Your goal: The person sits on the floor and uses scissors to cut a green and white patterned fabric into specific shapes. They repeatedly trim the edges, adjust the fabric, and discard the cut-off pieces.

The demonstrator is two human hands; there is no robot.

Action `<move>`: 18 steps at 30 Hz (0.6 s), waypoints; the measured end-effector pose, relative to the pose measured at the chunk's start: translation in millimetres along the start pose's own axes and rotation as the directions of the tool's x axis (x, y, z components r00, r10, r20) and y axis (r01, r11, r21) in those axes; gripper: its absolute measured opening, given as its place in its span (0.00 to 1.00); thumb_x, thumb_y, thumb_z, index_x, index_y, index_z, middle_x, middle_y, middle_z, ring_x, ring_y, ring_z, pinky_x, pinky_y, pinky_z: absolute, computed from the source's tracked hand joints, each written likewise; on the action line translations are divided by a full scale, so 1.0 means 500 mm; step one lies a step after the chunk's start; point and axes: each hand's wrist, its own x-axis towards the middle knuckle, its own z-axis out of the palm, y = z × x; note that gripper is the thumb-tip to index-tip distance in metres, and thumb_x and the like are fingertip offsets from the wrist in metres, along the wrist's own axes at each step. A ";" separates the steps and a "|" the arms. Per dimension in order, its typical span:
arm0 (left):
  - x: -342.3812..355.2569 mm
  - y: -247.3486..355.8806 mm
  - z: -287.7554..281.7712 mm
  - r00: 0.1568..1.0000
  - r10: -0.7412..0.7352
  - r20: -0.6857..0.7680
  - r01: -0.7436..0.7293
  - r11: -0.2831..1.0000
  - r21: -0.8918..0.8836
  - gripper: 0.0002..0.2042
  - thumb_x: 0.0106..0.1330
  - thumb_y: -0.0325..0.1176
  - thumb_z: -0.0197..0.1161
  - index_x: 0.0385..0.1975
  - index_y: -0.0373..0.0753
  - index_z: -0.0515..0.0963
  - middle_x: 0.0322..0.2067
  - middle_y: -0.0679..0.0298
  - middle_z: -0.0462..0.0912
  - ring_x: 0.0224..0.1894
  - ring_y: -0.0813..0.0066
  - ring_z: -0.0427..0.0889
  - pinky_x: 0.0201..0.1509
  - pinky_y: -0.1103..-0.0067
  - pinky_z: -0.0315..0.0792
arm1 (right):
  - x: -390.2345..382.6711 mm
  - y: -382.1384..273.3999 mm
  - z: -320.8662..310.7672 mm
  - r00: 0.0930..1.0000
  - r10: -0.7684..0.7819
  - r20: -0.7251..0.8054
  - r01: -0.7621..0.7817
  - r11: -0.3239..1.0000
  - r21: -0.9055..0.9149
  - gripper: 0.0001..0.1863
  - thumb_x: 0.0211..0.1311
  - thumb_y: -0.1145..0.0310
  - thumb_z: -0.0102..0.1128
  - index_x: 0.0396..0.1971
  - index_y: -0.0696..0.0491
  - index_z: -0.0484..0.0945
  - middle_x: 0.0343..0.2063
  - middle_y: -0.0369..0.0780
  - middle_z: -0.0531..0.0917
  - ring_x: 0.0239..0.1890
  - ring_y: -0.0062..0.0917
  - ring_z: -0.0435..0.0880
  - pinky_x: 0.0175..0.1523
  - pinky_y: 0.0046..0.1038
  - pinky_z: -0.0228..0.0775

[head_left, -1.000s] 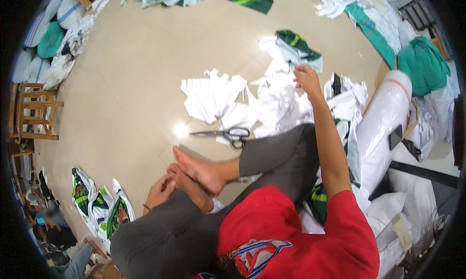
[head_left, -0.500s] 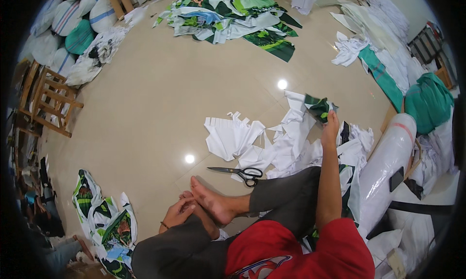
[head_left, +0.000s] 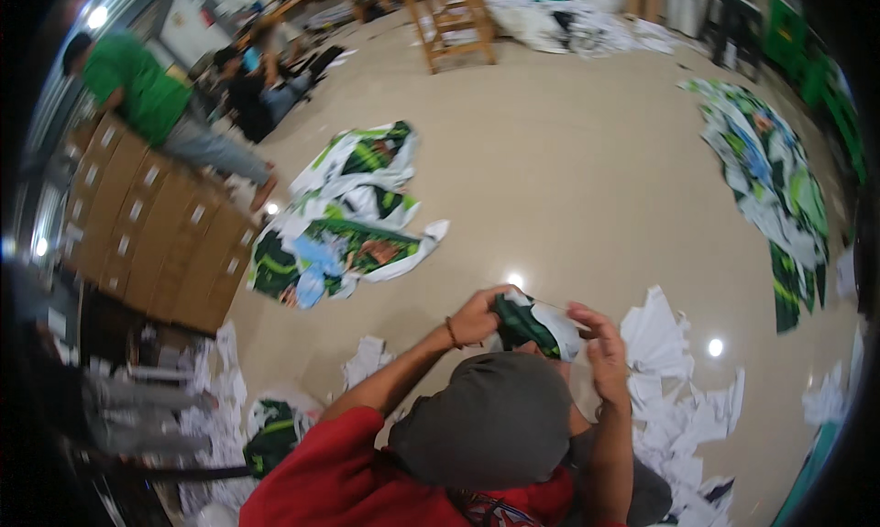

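Above my raised knee in dark grey trousers, my left hand is closed on the left edge of a small fabric piece, printed dark green with a white part. To the right of the cloth is my right hand, its fingers loosely stretched toward it and apart. A thin pale line runs from the cloth's top toward those fingertips; whether it is a thread or the cloth's edge I cannot tell. My knee hides part of my foot and the floor.
White fabric scraps lie right of my arm. Printed green-and-white cloth lies in a left pile and a far-right pile. Cardboard boxes stand at left beside a person in green. A wooden stool stands far off.
My view has swung left. My left hand has left my foot and taken hold of the green fabric piece, which was in my right hand. The scissors are out of sight.
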 end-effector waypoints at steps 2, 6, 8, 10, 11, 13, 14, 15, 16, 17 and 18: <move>-0.085 0.077 -0.081 0.994 -0.028 -0.107 0.047 0.982 0.182 0.12 0.67 0.26 0.60 0.49 0.34 0.78 0.43 0.66 0.82 0.46 0.77 0.79 0.53 0.77 0.73 | -0.010 0.050 -0.073 0.989 0.147 -0.027 -0.148 0.987 -0.068 0.22 0.76 0.57 0.56 0.57 0.60 0.75 0.54 0.46 0.82 0.57 0.33 0.82 0.61 0.37 0.75; -0.285 0.261 -0.227 0.973 -0.165 -0.164 0.232 0.727 0.646 0.19 0.56 0.24 0.56 0.50 0.34 0.77 0.42 0.59 0.81 0.46 0.70 0.79 0.53 0.71 0.73 | -0.116 0.144 -0.269 0.875 0.418 -0.245 -0.455 0.882 -0.120 0.19 0.75 0.61 0.59 0.56 0.58 0.75 0.46 0.42 0.84 0.46 0.27 0.85 0.48 0.27 0.78; -0.404 0.358 -0.265 0.923 -0.190 -0.334 0.377 0.611 0.696 0.25 0.54 0.25 0.57 0.56 0.35 0.77 0.46 0.57 0.83 0.51 0.67 0.81 0.59 0.70 0.73 | -0.224 0.205 -0.373 0.860 0.371 -0.352 -0.408 0.913 -0.034 0.22 0.73 0.60 0.62 0.60 0.56 0.74 0.48 0.40 0.83 0.45 0.24 0.83 0.46 0.25 0.77; -0.527 0.445 -0.285 0.784 -0.322 -0.531 0.619 0.481 0.621 0.24 0.55 0.24 0.58 0.56 0.34 0.77 0.46 0.57 0.85 0.52 0.68 0.82 0.60 0.72 0.73 | -0.310 0.225 -0.439 0.747 0.514 -0.423 -0.529 0.844 0.090 0.26 0.71 0.59 0.65 0.64 0.52 0.71 0.47 0.36 0.82 0.44 0.20 0.82 0.45 0.23 0.75; -0.595 0.495 -0.289 0.823 -0.251 -0.509 0.564 0.471 0.678 0.20 0.60 0.23 0.61 0.54 0.35 0.78 0.38 0.59 0.86 0.43 0.72 0.83 0.52 0.74 0.76 | -0.328 0.225 -0.441 0.742 0.528 -0.413 -0.545 0.834 0.087 0.26 0.72 0.58 0.63 0.65 0.51 0.70 0.47 0.35 0.82 0.44 0.19 0.82 0.45 0.23 0.75; -0.711 0.534 -0.271 0.609 -0.309 -0.730 0.768 0.461 0.445 0.15 0.63 0.25 0.68 0.50 0.33 0.80 0.39 0.67 0.86 0.43 0.81 0.80 0.50 0.79 0.76 | -0.323 0.224 -0.481 0.753 0.486 -0.443 -0.529 0.848 0.031 0.24 0.76 0.58 0.58 0.66 0.49 0.70 0.48 0.34 0.81 0.44 0.17 0.80 0.46 0.23 0.73; -0.762 0.550 -0.258 0.535 -0.329 -0.778 0.815 0.443 0.374 0.15 0.63 0.25 0.68 0.50 0.33 0.81 0.40 0.68 0.86 0.43 0.83 0.80 0.50 0.79 0.76 | -0.310 0.221 -0.486 0.752 0.465 -0.467 -0.516 0.856 0.022 0.23 0.76 0.58 0.58 0.66 0.49 0.70 0.48 0.34 0.81 0.43 0.17 0.80 0.45 0.23 0.73; -0.811 0.562 -0.243 0.461 -0.346 -0.817 0.854 0.425 0.302 0.15 0.64 0.25 0.69 0.51 0.34 0.81 0.41 0.69 0.86 0.43 0.84 0.79 0.49 0.79 0.76 | -0.299 0.219 -0.487 0.748 0.441 -0.496 -0.502 0.865 0.012 0.23 0.77 0.58 0.58 0.66 0.50 0.70 0.48 0.34 0.80 0.43 0.17 0.79 0.45 0.22 0.73; -0.863 0.562 -0.233 0.393 -0.379 -0.838 0.882 0.412 0.227 0.16 0.64 0.26 0.69 0.52 0.34 0.81 0.40 0.70 0.85 0.43 0.84 0.79 0.49 0.79 0.76 | -0.298 0.227 -0.496 0.738 0.451 -0.502 -0.507 0.862 0.029 0.23 0.77 0.58 0.58 0.65 0.50 0.71 0.48 0.34 0.80 0.43 0.18 0.79 0.45 0.22 0.73; -0.924 0.556 -0.224 0.317 -0.412 -0.854 0.908 0.393 0.148 0.18 0.64 0.27 0.70 0.54 0.34 0.81 0.39 0.70 0.85 0.42 0.84 0.79 0.48 0.80 0.76 | -0.296 0.243 -0.506 0.727 0.465 -0.505 -0.514 0.856 0.049 0.23 0.77 0.58 0.58 0.65 0.50 0.71 0.47 0.34 0.80 0.44 0.18 0.79 0.45 0.22 0.72; -0.981 0.543 -0.214 0.244 -0.440 -0.864 0.925 0.373 0.071 0.19 0.64 0.28 0.71 0.55 0.35 0.81 0.38 0.70 0.85 0.41 0.84 0.80 0.48 0.80 0.76 | -0.295 0.259 -0.516 0.716 0.477 -0.509 -0.519 0.852 0.069 0.23 0.77 0.57 0.58 0.65 0.50 0.71 0.47 0.34 0.80 0.44 0.18 0.79 0.45 0.22 0.72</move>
